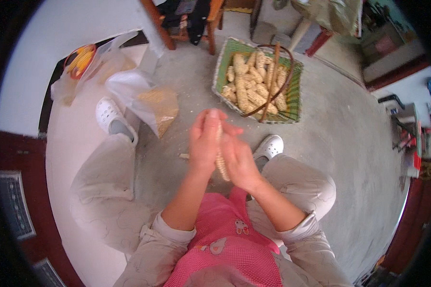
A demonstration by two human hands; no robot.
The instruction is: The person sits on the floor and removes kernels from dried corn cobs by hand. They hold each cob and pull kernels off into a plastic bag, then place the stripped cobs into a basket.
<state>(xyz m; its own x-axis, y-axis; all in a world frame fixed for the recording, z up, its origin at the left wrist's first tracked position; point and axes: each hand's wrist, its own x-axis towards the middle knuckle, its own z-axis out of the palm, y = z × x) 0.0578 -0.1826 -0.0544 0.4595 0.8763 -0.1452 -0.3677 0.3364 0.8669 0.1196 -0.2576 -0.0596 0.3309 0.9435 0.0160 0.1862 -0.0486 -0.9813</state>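
A pale corn cob (pixel 221 167) is pressed between my two palms above the concrete floor, its lower end pointing towards me. My left hand (pixel 204 141) lies along one side of it, and my right hand (pixel 239 154) wraps the other side, its fingers blurred. The cob's upper part is largely covered by the fingers. Beyond my hands, a green woven basket (pixel 233 46) with a brown handle (pixel 291 66) holds several pale cobs (pixel 241 84). To the left, a clear plastic bag (pixel 127 89) contains yellow kernels (pixel 162 102). A small pale piece (pixel 184 156) shows on the floor beside my left hand.
My white clogs (pixel 109 113) stand either side of my hands. Another plastic bag (pixel 120 62) and a red-rimmed yellow item (pixel 82 61) are at the far left. A wooden chair (pixel 212 25) with dark cloth stands at the back. Loose kernels dot the floor. I wear a pink apron (pixel 215 215).
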